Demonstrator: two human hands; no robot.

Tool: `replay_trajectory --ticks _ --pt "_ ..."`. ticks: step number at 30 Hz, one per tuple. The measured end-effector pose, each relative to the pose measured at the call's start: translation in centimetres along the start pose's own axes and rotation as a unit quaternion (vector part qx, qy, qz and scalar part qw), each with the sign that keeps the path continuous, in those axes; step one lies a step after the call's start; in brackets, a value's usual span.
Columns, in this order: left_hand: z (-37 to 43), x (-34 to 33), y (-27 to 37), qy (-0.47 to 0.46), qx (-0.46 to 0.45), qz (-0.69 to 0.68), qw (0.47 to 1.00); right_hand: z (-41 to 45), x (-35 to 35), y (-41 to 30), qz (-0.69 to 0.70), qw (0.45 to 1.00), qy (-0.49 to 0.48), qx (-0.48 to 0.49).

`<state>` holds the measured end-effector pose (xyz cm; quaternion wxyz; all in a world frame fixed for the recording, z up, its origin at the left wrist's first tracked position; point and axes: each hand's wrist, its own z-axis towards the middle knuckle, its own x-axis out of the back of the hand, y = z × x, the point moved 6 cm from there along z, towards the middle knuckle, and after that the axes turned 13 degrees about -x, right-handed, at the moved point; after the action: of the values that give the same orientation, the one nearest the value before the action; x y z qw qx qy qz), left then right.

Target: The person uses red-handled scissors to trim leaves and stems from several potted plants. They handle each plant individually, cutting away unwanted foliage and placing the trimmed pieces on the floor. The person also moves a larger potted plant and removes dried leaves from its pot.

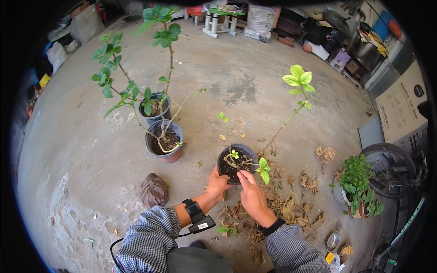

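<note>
A dark plastic plant pot (pixel 241 147) stands on the concrete floor before me. Inside it is dark soil (pixel 233 172) with a branching woody plant (pixel 288 119); one long stem leans far to the right and ends in pale green leaves. My left hand (pixel 215 186) grips the near left side of the pot, thumb over the rim. At the near right rim is my right hand (pixel 252 192), its thumb and fingertips drawn together over the soil. Whether anything sits between those fingertips is hidden.
Two more potted plants, a nearer pot (pixel 164 157) and a farther pot (pixel 155 120), stand left. Dry leaves (pixel 290 208) litter the floor at right. A crumpled brown cloth or bag (pixel 154 191) lies at left. Leafy green plants (pixel 356 175) and a bicycle wheel (pixel 389 148) are far right.
</note>
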<state>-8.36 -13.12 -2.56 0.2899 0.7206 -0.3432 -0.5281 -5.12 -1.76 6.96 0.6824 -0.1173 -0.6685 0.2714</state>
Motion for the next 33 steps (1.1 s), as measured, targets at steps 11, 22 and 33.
replay_trajectory --ticks 11,22,33 --pt "2.1 2.8 1.8 0.061 -0.072 -0.025 0.995 -6.3 2.1 7.9 -0.135 0.949 -0.272 -0.085" --pt "9.4 5.5 2.5 0.142 -0.174 -0.067 0.972 -8.1 0.4 9.2 -0.071 0.940 -0.309 -0.127" --pt "10.7 3.4 0.6 0.067 -0.099 -0.045 0.992 -8.3 0.3 9.8 -0.046 0.931 -0.325 -0.160"
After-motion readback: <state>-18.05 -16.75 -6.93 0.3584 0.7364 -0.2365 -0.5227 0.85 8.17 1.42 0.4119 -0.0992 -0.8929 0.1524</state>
